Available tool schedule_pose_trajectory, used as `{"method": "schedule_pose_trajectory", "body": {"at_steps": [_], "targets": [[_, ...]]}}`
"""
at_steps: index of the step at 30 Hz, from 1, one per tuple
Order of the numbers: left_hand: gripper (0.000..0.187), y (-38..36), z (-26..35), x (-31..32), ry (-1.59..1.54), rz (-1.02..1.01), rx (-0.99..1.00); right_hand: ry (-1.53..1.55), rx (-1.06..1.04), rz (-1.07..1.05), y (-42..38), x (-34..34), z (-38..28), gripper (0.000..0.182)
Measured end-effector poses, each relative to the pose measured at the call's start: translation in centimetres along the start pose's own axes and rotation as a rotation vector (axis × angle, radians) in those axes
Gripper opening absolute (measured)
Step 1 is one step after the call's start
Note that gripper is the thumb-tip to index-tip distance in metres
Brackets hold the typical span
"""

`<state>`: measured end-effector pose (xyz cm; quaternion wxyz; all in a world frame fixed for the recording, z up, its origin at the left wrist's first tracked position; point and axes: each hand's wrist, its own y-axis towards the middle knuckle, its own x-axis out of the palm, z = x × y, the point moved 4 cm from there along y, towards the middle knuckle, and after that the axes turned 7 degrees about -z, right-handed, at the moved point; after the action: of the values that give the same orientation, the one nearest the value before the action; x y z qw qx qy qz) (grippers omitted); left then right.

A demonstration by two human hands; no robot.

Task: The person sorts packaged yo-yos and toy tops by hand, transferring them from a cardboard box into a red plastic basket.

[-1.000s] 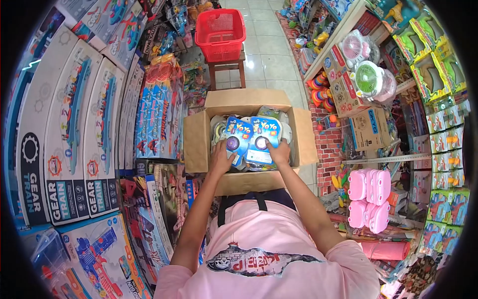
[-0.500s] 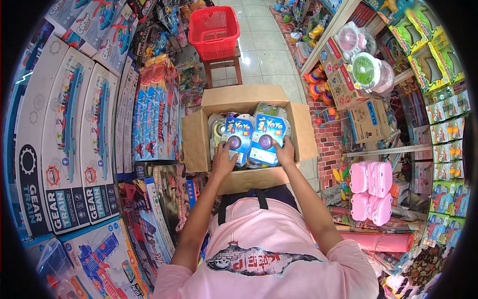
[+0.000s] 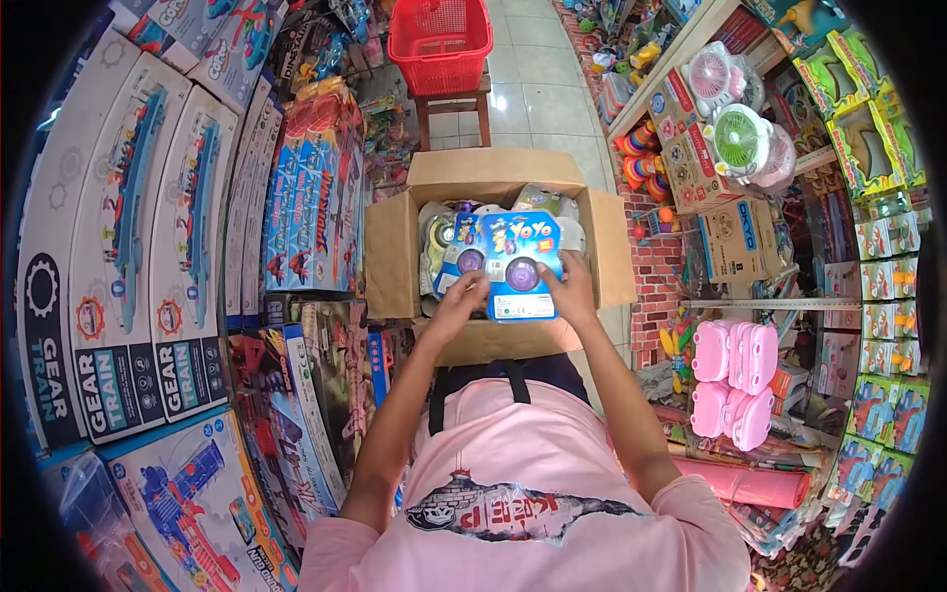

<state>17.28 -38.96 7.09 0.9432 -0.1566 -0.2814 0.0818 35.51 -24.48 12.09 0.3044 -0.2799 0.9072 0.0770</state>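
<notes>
Two blue yoyo packs are held over the open cardboard box [image 3: 393, 259], each showing a purple yoyo. The front yoyo pack [image 3: 522, 277] overlaps the right part of the rear yoyo pack [image 3: 470, 261]. My right hand [image 3: 572, 294] grips the front pack by its right edge, thumb on its face. At the lower edge of the rear pack, my left hand [image 3: 461, 304] is closed on it, its fingertips close to the front pack's left edge. Beneath them, other plastic-wrapped toys [image 3: 547, 202] partly show inside the box.
Beyond the box, a red basket [image 3: 441, 44] sits on a wooden stool [image 3: 454, 104] on the tiled floor. Gear Train boxes [image 3: 113, 247] are stacked on the left. Shelves on the right hold pink cases [image 3: 732, 380] and small fans [image 3: 742, 146].
The two yoyo packs were side by side; the right one has moved left and now overlaps the other. Both hands have come closer together, and the view has shifted slightly.
</notes>
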Motion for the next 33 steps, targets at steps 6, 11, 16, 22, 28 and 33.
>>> {"method": "schedule_pose_trajectory", "body": {"at_steps": [6,11,16,22,28,33], "targets": [[0.049,-1.6,1.4,0.5,0.222,0.216,0.068,-0.030,-0.004,-0.048,0.1,1.7,-3.2,0.049],[0.050,-6.1,3.5,-0.8,0.082,0.229,-0.016,0.732,0.183,-0.549,0.0,5.4,-4.6,0.051],[0.047,-10.9,3.3,-3.3,-0.188,0.451,0.099,0.386,0.394,-0.364,1.3,8.7,-3.0,0.059],[0.051,-13.6,2.0,-5.1,-0.096,0.571,0.188,0.063,0.624,-0.279,3.3,13.9,0.9,0.078],[0.053,-13.8,1.3,-4.6,-0.039,0.593,0.180,-0.028,0.595,-0.070,3.5,15.1,1.2,0.075],[0.052,-12.3,1.1,-4.8,-0.005,0.614,0.229,0.605,0.413,-0.350,3.6,14.4,2.0,0.043]]}}
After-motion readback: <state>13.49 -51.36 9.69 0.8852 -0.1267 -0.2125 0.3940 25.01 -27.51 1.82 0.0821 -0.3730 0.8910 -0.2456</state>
